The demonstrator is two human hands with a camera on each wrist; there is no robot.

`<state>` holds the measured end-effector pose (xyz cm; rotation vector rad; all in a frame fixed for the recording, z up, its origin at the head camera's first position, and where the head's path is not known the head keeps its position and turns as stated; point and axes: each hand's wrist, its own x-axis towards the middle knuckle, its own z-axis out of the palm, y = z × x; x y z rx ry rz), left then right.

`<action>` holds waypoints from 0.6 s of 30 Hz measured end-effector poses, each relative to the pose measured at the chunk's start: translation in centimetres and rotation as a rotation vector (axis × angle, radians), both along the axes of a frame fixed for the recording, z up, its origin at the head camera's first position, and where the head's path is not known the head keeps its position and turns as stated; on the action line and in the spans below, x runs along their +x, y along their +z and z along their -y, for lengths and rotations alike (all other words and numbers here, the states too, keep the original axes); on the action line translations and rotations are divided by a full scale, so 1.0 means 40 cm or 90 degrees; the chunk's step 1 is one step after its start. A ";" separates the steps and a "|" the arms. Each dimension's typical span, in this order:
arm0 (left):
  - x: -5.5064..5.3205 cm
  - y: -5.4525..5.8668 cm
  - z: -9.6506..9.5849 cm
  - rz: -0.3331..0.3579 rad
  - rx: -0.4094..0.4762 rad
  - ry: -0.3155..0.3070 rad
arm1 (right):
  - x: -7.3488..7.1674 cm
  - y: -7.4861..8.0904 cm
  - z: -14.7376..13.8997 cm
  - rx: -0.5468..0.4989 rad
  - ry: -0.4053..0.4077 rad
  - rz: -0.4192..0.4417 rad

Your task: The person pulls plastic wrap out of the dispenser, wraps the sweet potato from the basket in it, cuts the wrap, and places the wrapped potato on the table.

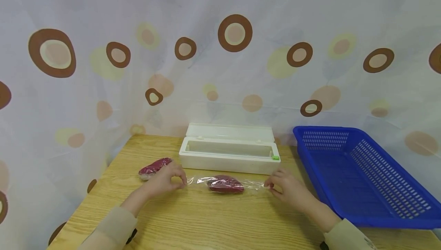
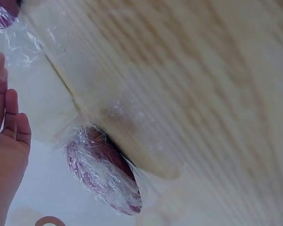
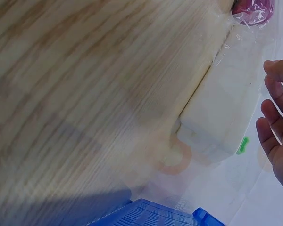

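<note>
A purple-red sweet potato [image 1: 225,184] lies in clear plastic wrap [image 1: 253,184] at the middle of the table, the film drawn out in a narrow strip to both sides. My left hand [image 1: 164,181] pinches the strip's left end between thumb and fingers. At the right end, my right hand [image 1: 288,189] pinches the film the same way. Beyond my left hand rests a second sweet potato [image 1: 155,167], wrapped in film; the left wrist view shows this wrapped sweet potato [image 2: 104,169] close up, crinkled plastic all around it.
Behind the stretched film stands a long white wrap dispenser [image 1: 229,165], its lid [image 1: 230,131] raised and a green tab [image 1: 275,157] at its right. A large blue plastic basket [image 1: 311,177] occupies the table's right side. A patterned curtain [image 1: 206,74] hangs behind the wooden table [image 1: 220,219].
</note>
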<state>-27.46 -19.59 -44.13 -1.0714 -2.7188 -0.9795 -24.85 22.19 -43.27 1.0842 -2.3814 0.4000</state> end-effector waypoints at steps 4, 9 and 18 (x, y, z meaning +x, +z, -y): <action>0.007 -0.003 0.000 -0.028 -0.040 0.001 | 0.009 0.000 -0.003 0.018 0.005 0.016; 0.021 0.002 0.007 -0.033 -0.051 0.003 | 0.027 0.006 -0.004 0.020 -0.010 0.057; 0.039 0.025 0.008 0.008 -0.021 0.035 | 0.021 0.043 0.057 -0.057 -0.056 0.009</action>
